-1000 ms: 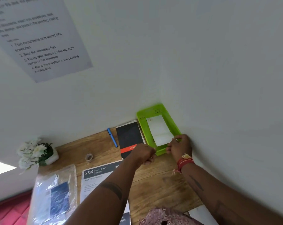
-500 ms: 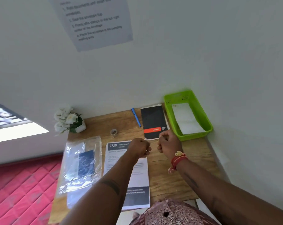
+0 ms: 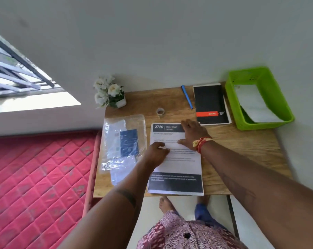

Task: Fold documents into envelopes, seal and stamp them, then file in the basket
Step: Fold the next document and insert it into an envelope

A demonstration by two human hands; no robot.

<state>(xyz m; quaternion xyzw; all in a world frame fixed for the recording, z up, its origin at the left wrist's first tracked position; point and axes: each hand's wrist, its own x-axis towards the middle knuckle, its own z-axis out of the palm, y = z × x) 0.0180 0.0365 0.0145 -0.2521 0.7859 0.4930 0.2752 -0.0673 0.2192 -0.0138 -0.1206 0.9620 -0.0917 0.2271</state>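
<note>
A printed document (image 3: 177,166) with black header and footer bands lies flat on the wooden desk (image 3: 241,151), on top of a small stack. My right hand (image 3: 191,134) rests flat on its upper right part, fingers spread. My left hand (image 3: 156,154) lies on its left edge with fingers loosely bent; nothing is pinched that I can see. A green plastic basket (image 3: 266,123) stands at the desk's far right corner with a white envelope (image 3: 254,105) inside. A clear plastic bag (image 3: 123,141) holding envelopes and a blue sheet lies left of the document.
A black notebook (image 3: 212,103) and a blue pen (image 3: 187,98) lie at the back beside the basket. A tape roll (image 3: 160,111) sits behind the document. A white flower pot (image 3: 110,94) stands at the back left corner. A red mattress (image 3: 39,186) lies left of the desk.
Both hands pulled back from the green basket, leaving the envelope in it, and came down onto the printed document. The view swung left and down.
</note>
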